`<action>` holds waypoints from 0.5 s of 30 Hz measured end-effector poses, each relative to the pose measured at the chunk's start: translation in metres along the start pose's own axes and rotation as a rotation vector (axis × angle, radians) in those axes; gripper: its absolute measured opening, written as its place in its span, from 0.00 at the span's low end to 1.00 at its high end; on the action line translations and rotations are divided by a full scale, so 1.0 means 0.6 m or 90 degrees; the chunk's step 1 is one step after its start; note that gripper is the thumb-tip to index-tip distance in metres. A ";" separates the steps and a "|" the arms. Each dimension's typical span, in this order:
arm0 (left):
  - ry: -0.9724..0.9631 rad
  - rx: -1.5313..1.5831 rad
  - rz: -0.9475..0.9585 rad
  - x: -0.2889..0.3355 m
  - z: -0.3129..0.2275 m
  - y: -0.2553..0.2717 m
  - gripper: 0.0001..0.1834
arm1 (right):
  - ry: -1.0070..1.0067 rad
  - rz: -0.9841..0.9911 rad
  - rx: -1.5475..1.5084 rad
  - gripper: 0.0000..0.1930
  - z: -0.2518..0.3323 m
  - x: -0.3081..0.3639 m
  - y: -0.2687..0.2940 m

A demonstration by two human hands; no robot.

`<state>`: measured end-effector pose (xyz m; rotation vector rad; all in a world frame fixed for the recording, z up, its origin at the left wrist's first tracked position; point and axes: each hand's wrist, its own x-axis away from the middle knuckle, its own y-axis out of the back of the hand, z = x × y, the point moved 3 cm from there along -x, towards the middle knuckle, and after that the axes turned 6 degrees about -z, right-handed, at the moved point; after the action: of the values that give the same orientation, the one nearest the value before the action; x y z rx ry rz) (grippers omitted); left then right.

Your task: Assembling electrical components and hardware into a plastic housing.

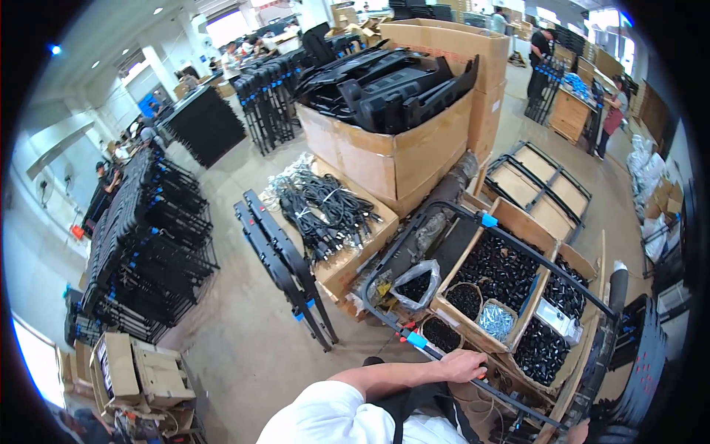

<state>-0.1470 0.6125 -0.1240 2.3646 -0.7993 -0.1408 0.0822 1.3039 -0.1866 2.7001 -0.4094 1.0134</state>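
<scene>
A black tubular frame (551, 265) with blue clips lies slanted across the parts boxes in front of me. My left hand (464, 365) is closed round its near bar, beside a small red piece. At the lower edge my right hand (578, 432) shows only in part, close to the bar's right end; its fingers cannot be made out. Under the frame, a cardboard box (464, 325) holds small black parts (503, 268) and silver screws (495, 321). More black pieces (543, 351) fill the compartment near my hands, below a white box (556, 321).
Bundled black cables (329, 203) lie on a carton left of the frame. Folded black frames (277, 259) stand on the floor beside it. A large carton (384, 159) of black plastic panels rises beyond. Rows of frames (140, 244) line the left; several people work farther off.
</scene>
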 end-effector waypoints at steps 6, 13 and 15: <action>0.022 -0.018 -0.032 0.013 0.010 -0.010 0.18 | -0.322 -0.058 -0.705 0.24 -0.021 0.002 0.088; 0.044 0.000 -0.038 0.005 0.001 -0.005 0.18 | -0.510 -0.378 -0.235 0.32 0.042 0.021 0.047; 0.062 -0.021 -0.029 0.001 0.004 -0.007 0.19 | -0.489 -0.178 -0.585 0.32 -0.009 0.016 0.032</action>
<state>-0.1448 0.6134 -0.1282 2.3405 -0.6920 -0.0574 0.0793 1.2858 -0.1741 2.0588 -0.4462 -0.3030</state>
